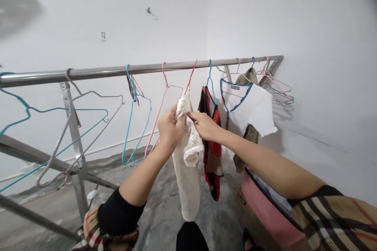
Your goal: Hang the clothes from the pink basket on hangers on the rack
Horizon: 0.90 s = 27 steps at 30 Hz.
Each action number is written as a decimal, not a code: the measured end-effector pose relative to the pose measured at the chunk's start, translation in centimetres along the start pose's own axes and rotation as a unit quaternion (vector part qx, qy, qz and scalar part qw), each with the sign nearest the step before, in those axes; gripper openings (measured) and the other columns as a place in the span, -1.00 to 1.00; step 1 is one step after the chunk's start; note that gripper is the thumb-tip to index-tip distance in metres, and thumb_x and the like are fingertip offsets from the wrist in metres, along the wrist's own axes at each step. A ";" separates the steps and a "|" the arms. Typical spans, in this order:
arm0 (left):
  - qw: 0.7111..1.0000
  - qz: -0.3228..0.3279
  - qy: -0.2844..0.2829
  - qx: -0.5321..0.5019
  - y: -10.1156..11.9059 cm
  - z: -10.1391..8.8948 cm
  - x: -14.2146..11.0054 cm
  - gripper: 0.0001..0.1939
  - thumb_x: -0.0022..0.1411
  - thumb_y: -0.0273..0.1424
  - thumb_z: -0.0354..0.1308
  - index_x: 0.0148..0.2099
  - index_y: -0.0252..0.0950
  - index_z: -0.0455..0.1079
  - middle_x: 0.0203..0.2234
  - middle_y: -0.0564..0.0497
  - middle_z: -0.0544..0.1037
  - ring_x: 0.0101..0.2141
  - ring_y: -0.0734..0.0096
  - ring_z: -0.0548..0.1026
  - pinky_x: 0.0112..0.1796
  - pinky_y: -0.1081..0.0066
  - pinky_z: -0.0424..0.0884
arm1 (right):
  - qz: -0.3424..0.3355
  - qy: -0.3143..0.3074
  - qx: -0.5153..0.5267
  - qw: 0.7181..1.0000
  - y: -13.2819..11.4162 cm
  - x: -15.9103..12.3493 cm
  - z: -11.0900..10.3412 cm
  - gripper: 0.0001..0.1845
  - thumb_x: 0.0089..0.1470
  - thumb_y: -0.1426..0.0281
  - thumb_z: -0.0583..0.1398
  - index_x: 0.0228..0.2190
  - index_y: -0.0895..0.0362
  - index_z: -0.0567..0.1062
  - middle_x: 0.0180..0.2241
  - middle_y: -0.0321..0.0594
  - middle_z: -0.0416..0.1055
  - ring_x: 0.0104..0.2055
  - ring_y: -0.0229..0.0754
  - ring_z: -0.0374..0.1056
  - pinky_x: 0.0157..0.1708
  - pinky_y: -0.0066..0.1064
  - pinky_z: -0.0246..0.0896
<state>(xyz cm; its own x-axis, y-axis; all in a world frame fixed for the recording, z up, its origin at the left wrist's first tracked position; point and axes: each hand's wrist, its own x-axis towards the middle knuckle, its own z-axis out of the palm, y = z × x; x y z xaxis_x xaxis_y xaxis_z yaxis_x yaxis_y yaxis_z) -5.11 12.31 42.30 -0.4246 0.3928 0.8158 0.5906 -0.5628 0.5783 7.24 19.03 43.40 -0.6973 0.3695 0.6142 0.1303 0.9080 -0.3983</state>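
Left hand (171, 130) closed firmly, bunching the top of a white lace garment (187, 180) just below a slim pink wire hanger (190, 76) on a round steel rail (118, 70). Right hand (203, 124) in narrow thumb-and-forefinger pinch on the lace, beside left. Garment's lower length hangs free, next to a red-and-black knit garment (212, 153).

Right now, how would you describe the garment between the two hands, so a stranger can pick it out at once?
Find the steel rail along the white wall. Near its middle, a pink wire hanger carries a white lace garment, just left of a red-and-black patterned garment. It alone is gathered in the person's left hand and right hand.
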 end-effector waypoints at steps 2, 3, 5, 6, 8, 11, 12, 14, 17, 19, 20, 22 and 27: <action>0.999 0.014 0.007 0.040 -0.5 0.0 -0.1 -0.64 0.01 -0.44 0.22 -0.08 -0.15 0.53 -0.40 0.04 0.60 -0.36 0.23 0.51 -0.26 0.38 0.32 | 0.015 0.002 0.004 1.000 0.1 0.0 0.2 -0.80 0.14 0.43 0.09 -0.27 0.17 0.51 -0.30 -0.21 0.53 -0.22 -0.18 0.39 -0.21 -0.44 0.20; 0.998 0.018 0.010 0.054 -0.6 0.1 -0.2 -0.60 0.02 -0.43 0.22 -0.03 -0.13 0.51 -0.36 0.02 0.61 -0.33 0.22 0.52 -0.23 0.37 0.33 | 0.020 0.003 0.003 1.000 0.1 0.0 0.2 -0.80 0.14 0.43 0.09 -0.26 0.17 0.51 -0.30 -0.21 0.53 -0.21 -0.18 0.39 -0.20 -0.43 0.21; 0.997 0.028 0.014 0.075 -0.9 0.3 -0.4 -0.54 0.05 -0.43 0.21 0.05 -0.10 0.46 -0.25 0.00 0.62 -0.25 0.21 0.54 -0.18 0.35 0.34 | 0.027 0.003 0.000 1.000 0.2 -0.2 0.2 -0.80 0.15 0.44 0.09 -0.27 0.17 0.51 -0.29 -0.19 0.53 -0.19 -0.17 0.40 -0.18 -0.41 0.21; 0.996 0.032 0.017 0.079 -1.0 0.5 -0.5 -0.53 0.06 -0.43 0.20 0.07 -0.08 0.45 -0.21 0.00 0.61 -0.23 0.22 0.54 -0.16 0.35 0.35 | 0.029 0.005 -0.002 1.000 0.1 -0.2 0.2 -0.80 0.15 0.43 0.08 -0.28 0.17 0.51 -0.28 -0.19 0.53 -0.19 -0.16 0.40 -0.16 -0.40 0.22; 0.997 0.037 0.030 0.067 -1.0 0.8 -0.6 -0.54 0.07 -0.45 0.20 0.05 -0.06 0.46 -0.16 0.02 0.61 -0.22 0.26 0.54 -0.16 0.36 0.37 | 0.032 0.005 -0.004 0.999 0.1 -0.3 0.1 -0.80 0.17 0.42 0.08 -0.28 0.16 0.51 -0.27 -0.19 0.53 -0.16 -0.15 0.40 -0.14 -0.39 0.22; 0.998 0.040 0.054 0.022 -1.2 1.2 -0.8 -0.59 0.06 -0.46 0.21 -0.01 -0.05 0.50 -0.18 0.04 0.62 -0.24 0.29 0.54 -0.20 0.38 0.40 | 0.040 0.002 -0.003 0.999 0.0 -0.3 -0.1 -0.80 0.17 0.42 0.09 -0.26 0.15 0.51 -0.25 -0.20 0.53 -0.14 -0.14 0.41 -0.12 -0.38 0.23; 0.997 0.042 0.058 0.013 -1.3 1.3 -0.9 -0.60 0.05 -0.45 0.22 -0.02 -0.05 0.51 -0.20 0.04 0.62 -0.24 0.29 0.54 -0.20 0.37 0.40 | 0.044 0.002 -0.002 0.999 0.0 -0.3 -0.2 -0.80 0.17 0.42 0.09 -0.25 0.15 0.51 -0.24 -0.19 0.53 -0.14 -0.13 0.41 -0.12 -0.38 0.24; 0.996 0.058 0.062 0.021 -1.6 1.5 -1.1 -0.61 0.05 -0.43 0.24 -0.03 -0.05 0.52 -0.25 0.04 0.63 -0.25 0.28 0.54 -0.20 0.37 0.41 | 0.053 0.003 0.004 0.999 0.2 -0.3 -0.2 -0.79 0.16 0.42 0.10 -0.24 0.16 0.52 -0.22 -0.18 0.53 -0.14 -0.12 0.41 -0.11 -0.36 0.25; 0.988 0.114 0.041 0.099 -2.4 1.5 -1.7 -0.62 0.09 -0.43 0.23 -0.02 -0.04 0.53 -0.34 0.01 0.61 -0.31 0.30 0.55 -0.24 0.40 0.40 | 0.064 0.001 0.037 0.997 0.9 -0.5 -0.1 -0.77 0.16 0.46 0.09 -0.22 0.20 0.53 -0.20 -0.15 0.54 -0.12 -0.11 0.41 -0.06 -0.31 0.25; 0.975 0.165 0.008 0.151 -3.0 1.7 -2.2 -0.63 0.13 -0.48 0.18 -0.02 -0.05 0.53 -0.33 0.00 0.59 -0.31 0.34 0.54 -0.26 0.44 0.39 | 0.071 -0.002 0.075 0.995 1.5 -0.9 0.2 -0.74 0.14 0.50 0.07 -0.21 0.23 0.53 -0.21 -0.14 0.54 -0.09 -0.10 0.40 -0.02 -0.27 0.25; 0.967 0.193 -0.007 0.166 -3.3 1.8 -2.4 -0.62 0.14 -0.51 0.14 -0.03 -0.06 0.53 -0.31 -0.01 0.59 -0.29 0.37 0.54 -0.27 0.46 0.39 | 0.075 -0.001 0.097 0.992 1.8 -1.1 0.4 -0.73 0.14 0.52 0.07 -0.21 0.24 0.54 -0.21 -0.14 0.54 -0.07 -0.09 0.39 0.00 -0.25 0.24; 0.953 0.244 -0.016 0.180 -3.8 2.0 -2.8 -0.62 0.14 -0.56 0.10 -0.05 -0.11 0.54 -0.25 -0.02 0.57 -0.30 0.42 0.53 -0.31 0.51 0.39 | 0.083 0.008 0.147 0.986 2.3 -1.6 0.9 -0.71 0.13 0.53 0.06 -0.20 0.25 0.54 -0.22 -0.15 0.53 -0.05 -0.09 0.38 0.04 -0.23 0.23; 0.927 0.320 0.026 0.193 -3.8 2.5 -3.9 -0.73 0.19 -0.48 0.13 -0.09 -0.18 0.53 0.13 -0.13 0.36 -0.38 0.53 0.49 -0.43 0.52 0.39 | 0.087 0.043 0.241 0.966 3.0 -3.9 2.3 -0.67 0.17 0.41 0.08 -0.06 0.20 0.47 -0.13 -0.15 0.50 -0.01 -0.13 0.36 0.14 -0.19 0.17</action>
<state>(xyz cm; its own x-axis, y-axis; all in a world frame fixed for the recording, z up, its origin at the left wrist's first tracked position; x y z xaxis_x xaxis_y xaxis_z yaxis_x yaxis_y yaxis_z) -3.93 14.74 36.91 0.0712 0.0278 0.9971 0.9302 -0.3626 -0.0563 8.72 19.92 38.25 -0.6299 0.5418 0.5565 -0.1177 0.6417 -0.7579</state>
